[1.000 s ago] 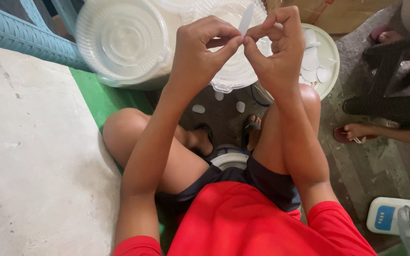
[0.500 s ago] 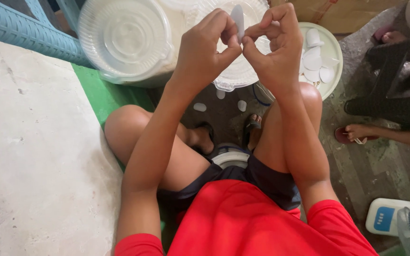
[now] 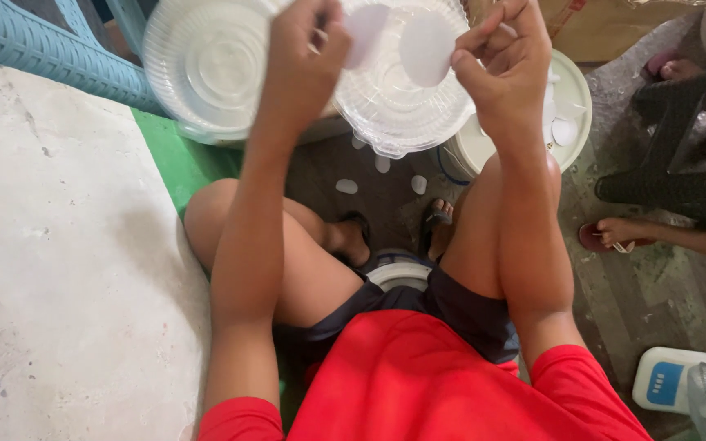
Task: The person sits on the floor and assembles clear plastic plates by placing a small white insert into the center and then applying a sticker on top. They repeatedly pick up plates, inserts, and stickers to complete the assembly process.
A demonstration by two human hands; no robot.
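White paper discs part: left hand (image 3: 304, 49) pinches one disc (image 3: 367, 33), right hand (image 3: 504, 69) grips another disc (image 3: 425, 47), hands apart above clear plastic lids (image 3: 394, 98).

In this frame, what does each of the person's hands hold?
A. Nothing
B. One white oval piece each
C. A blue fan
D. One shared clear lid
B: the left hand pinches one white oval piece, the right hand another white oval piece, held apart.
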